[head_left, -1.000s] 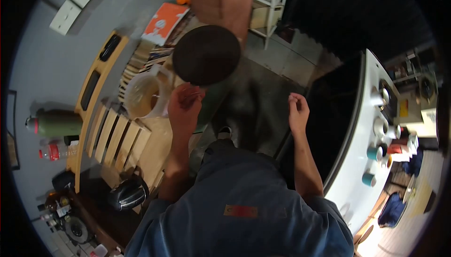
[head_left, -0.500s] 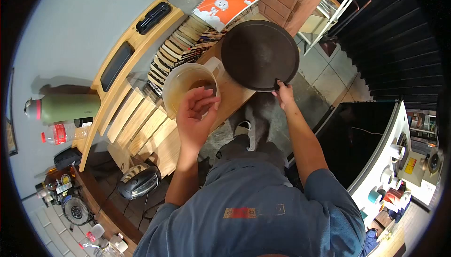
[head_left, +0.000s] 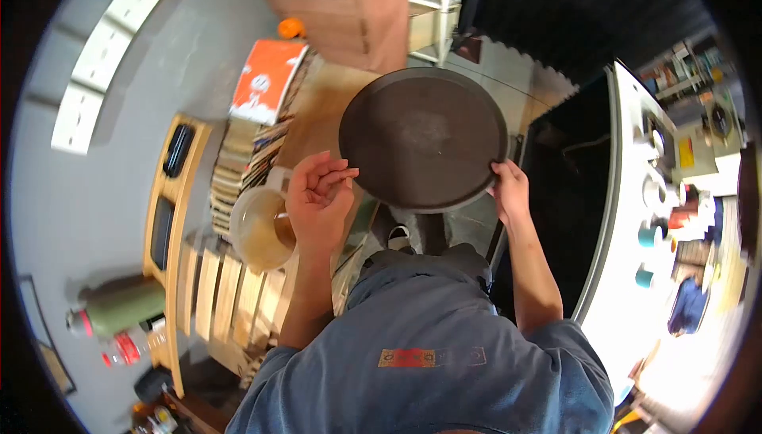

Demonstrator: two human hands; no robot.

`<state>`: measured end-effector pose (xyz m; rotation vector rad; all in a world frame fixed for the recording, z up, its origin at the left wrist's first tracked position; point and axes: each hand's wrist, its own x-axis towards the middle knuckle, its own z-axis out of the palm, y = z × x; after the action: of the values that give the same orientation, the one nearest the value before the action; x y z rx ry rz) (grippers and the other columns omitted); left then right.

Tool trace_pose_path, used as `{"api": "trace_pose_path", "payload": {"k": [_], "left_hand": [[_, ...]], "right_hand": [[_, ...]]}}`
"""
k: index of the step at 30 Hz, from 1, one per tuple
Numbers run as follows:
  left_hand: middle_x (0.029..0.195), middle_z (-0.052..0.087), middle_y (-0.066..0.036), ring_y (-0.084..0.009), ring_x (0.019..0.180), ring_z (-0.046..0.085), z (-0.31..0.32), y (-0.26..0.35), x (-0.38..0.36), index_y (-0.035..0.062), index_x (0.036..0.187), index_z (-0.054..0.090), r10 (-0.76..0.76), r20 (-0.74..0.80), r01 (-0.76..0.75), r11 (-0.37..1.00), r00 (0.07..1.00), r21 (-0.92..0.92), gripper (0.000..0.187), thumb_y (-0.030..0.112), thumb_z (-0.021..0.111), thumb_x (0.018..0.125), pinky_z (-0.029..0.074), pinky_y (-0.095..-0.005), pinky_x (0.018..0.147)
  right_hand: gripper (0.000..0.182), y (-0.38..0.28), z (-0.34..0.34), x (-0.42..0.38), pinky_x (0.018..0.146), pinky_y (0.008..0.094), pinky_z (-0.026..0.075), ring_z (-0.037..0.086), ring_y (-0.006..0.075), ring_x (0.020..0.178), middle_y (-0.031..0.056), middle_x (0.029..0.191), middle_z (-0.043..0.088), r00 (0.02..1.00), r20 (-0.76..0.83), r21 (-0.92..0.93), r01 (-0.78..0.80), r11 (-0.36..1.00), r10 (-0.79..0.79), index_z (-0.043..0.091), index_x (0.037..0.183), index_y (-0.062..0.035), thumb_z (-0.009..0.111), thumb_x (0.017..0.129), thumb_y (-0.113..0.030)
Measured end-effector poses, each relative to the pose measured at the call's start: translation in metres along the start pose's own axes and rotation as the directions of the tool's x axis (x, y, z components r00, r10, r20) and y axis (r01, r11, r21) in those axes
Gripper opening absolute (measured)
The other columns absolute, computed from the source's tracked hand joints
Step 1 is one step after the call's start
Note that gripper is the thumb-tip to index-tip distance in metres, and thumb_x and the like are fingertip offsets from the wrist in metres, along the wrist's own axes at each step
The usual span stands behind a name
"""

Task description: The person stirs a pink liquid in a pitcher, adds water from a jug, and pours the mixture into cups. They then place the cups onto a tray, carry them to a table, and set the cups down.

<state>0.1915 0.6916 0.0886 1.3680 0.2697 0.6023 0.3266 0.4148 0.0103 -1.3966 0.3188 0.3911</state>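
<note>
A round dark tray (head_left: 425, 136) is held up in front of me by its right edge. My right hand (head_left: 510, 188) grips that rim, thumb on top and fingers beneath. Near the tray's left edge my left hand (head_left: 321, 196) is raised with its fingers loosely curled and apart, holding nothing. Partly behind this hand stands a translucent plastic tub (head_left: 258, 232) with brownish liquid in it, on the wooden bench (head_left: 321, 101).
Books (head_left: 234, 164) with an orange notebook (head_left: 270, 77) on top line the wall. A wooden shelf (head_left: 176, 236), a green bottle (head_left: 123, 307) and slatted wood are at the left. A white-edged counter (head_left: 607, 228) with cups runs along the right.
The view has turned to the right. My right hand has brought the tray closer and more centrally before me. My left hand has moved from over the tub to beside the tray's left edge.
</note>
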Motion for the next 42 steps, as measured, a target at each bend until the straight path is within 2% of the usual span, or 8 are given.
{"api": "trace_pose_path", "payload": {"k": [4,8,9,10,14,19,26,42], "left_hand": [[0.104,0.061,-0.013,-0.0213,0.093,0.066,0.044,-0.011,0.014,-0.0007,0.118,0.049,-0.045,0.184,0.048,0.999,0.982,-0.011,0.045,-0.017,0.054,0.077,0.052,-0.0292,0.082],[0.104,0.06,-0.013,-0.0204,0.092,0.066,0.098,-0.035,0.026,-0.0006,0.119,0.049,-0.023,0.445,0.06,0.996,0.895,-0.07,0.046,-0.018,0.054,0.076,0.052,-0.0293,0.083],[0.104,0.06,-0.012,-0.0199,0.092,0.065,0.113,-0.042,0.026,-0.0005,0.119,0.049,0.006,0.508,0.05,0.994,0.861,-0.097,0.047,-0.017,0.054,0.076,0.052,-0.0293,0.083],[0.104,0.06,-0.012,-0.0194,0.092,0.065,0.129,-0.048,0.025,-0.0005,0.12,0.049,0.038,0.564,0.042,0.991,0.825,-0.129,0.047,-0.017,0.054,0.076,0.052,-0.0293,0.084],[0.104,0.06,-0.012,-0.0189,0.092,0.065,0.193,-0.056,0.0,0.0002,0.12,0.05,-0.054,0.732,0.162,0.984,0.679,-0.077,0.047,-0.018,0.055,0.076,0.052,-0.0293,0.085],[0.103,0.058,-0.012,-0.018,0.09,0.065,0.267,-0.073,-0.055,0.0008,0.118,0.05,-0.08,0.858,0.183,0.983,0.508,-0.017,0.046,-0.017,0.056,0.076,0.052,-0.0291,0.084],[0.104,0.058,-0.013,-0.0196,0.093,0.065,0.334,-0.094,-0.153,-0.0021,0.114,0.052,-0.233,0.921,0.205,0.963,0.312,0.174,0.038,-0.015,0.057,0.078,0.052,-0.0282,0.084],[0.108,0.058,-0.015,-0.0216,0.099,0.064,0.387,-0.126,-0.191,-0.0051,0.114,0.052,-0.405,0.833,0.249,0.911,0.378,0.33,0.034,-0.01,0.061,0.082,0.051,-0.0273,0.087]], "right_hand": [[0.024,-0.018,-0.083,-0.077,0.074,0.0258,0.047,0.059,0.013,0.085,0.0079,0.096,0.065,0.962,-0.172,0.092,0.231,0.969,-0.213,0.06,0.106,0.005,0.047,0.089,-0.005],[0.027,-0.015,-0.139,-0.162,0.082,0.029,0.048,0.06,0.016,0.09,0.0109,0.1,0.064,0.858,-0.452,0.157,0.346,0.925,-0.244,0.058,0.109,0.0071,0.044,0.088,-0.004],[0.028,-0.023,-0.141,-0.189,0.083,0.0297,0.048,0.06,0.0172,0.091,0.0115,0.101,0.063,0.834,-0.531,0.146,0.264,0.953,-0.15,0.058,0.11,0.0073,0.045,0.088,-0.004],[0.03,-0.011,-0.153,-0.203,0.085,0.0304,0.048,0.06,0.0173,0.092,0.0118,0.101,0.064,0.798,-0.569,0.184,0.355,0.916,-0.195,0.058,0.111,0.0072,0.045,0.088,-0.005],[0.031,0.027,-0.188,-0.268,0.074,0.0255,0.05,0.062,0.0146,0.087,0.011,0.099,0.065,0.629,-0.766,0.182,0.41,0.894,-0.132,0.058,0.113,0.0064,0.047,0.088,-0.008],[0.032,0.073,-0.23,-0.32,0.063,0.0206,0.049,0.062,0.0124,0.081,0.0103,0.096,0.065,0.485,-0.873,0.206,0.468,0.859,-0.055,0.058,0.114,0.006,0.048,0.088,-0.009],[0.03,0.116,-0.283,-0.345,0.082,0.0261,0.047,0.061,0.0154,0.09,0.0117,0.099,0.066,0.447,-0.894,0.206,0.479,0.853,-0.035,0.059,0.112,0.0087,0.049,0.088,-0.007],[0.029,0.139,-0.331,-0.338,0.071,0.0219,0.045,0.06,0.0101,0.083,0.0063,0.096,0.067,0.473,-0.881,0.272,0.468,0.841,0.022,0.061,0.113,0.0046,0.049,0.09,-0.008]]}}
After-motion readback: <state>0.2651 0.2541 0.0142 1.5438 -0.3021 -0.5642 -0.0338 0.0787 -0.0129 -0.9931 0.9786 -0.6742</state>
